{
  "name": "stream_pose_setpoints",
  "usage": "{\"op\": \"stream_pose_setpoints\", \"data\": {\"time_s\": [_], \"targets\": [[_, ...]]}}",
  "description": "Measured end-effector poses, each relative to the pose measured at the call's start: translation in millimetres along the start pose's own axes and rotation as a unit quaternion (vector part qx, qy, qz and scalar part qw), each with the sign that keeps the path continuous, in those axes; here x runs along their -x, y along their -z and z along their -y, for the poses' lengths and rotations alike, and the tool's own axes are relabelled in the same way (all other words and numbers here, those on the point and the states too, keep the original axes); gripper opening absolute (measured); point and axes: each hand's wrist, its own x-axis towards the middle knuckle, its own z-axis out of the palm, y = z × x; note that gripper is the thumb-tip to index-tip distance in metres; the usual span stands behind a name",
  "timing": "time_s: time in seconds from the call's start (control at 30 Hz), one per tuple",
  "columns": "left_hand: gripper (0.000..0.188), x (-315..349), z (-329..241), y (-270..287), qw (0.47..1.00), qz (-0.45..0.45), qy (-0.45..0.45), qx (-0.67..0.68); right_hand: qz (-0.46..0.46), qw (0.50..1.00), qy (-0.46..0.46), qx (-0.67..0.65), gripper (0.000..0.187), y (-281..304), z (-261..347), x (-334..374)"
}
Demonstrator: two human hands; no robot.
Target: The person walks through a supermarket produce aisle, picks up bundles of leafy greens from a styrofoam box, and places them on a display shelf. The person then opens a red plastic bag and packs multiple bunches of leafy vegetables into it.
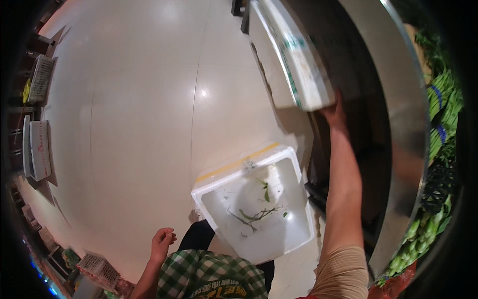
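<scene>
My right arm reaches forward, and my right hand (334,110) grips the near end of a long white foam box (294,60) with green tape. That box sits low beside the display stand, tilted at an angle; part of my hand is hidden behind its corner. Below it, in front of my legs, an open white foam box (199,192) with a yellow tape strip stands on the floor. Loose green leaves and stems (256,215) lie inside. My left hand (162,242) hangs to the left of this box, fingers loosely curled, with nothing seen in them.
A metal-edged display stand (406,149) runs along the right, with bundled green vegetables (438,119) on top. Pale floor tiles (139,109) spread out left. By the far left side are a white carton (40,149) and a grey crate (41,78); another crate (97,266) is lower left.
</scene>
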Motion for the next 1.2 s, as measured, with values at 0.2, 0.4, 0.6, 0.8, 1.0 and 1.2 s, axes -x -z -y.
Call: {"op": "stream_pose_setpoints", "data": {"time_s": [0.2, 0.4, 0.6, 0.8, 1.0, 1.2], "targets": [[0.057, -23.8, 40.5, -44.7, 0.995, 0.036, 0.092, 0.017, 0.044, 0.996, 0.034, 0.065, 0.080, -17.1, 4.3, 5.9], [0.092, -63.0, 153.2, -146.5, 0.985, 0.119, 0.116, 0.055, 0.076, 0.781, -0.234, 0.574, 0.107, 154.2, -64.0, 246.4], [0.062, -92.9, 123.2, -179.0, 0.977, -0.114, -0.083, -0.162, -0.049, 0.641, -0.264, 0.719, 0.059, 246.3, -143.5, 368.7], [0.065, -64.1, -84.9, -228.2, 0.941, 0.113, -0.301, -0.105, -0.205, 0.760, -0.179, 0.590, 0.038, 254.5, -132.5, 414.4], [0.074, -51.7, -210.3, -221.5, 0.874, 0.139, -0.428, -0.183, -0.242, 0.917, -0.175, 0.265, 0.036, 223.1, -118.8, 382.8], [0.084, -72.8, -146.7, -203.0, 0.974, 0.064, -0.158, -0.150, -0.365, 0.877, -0.122, 0.287, 0.043, 213.1, -83.2, 291.2]]}}
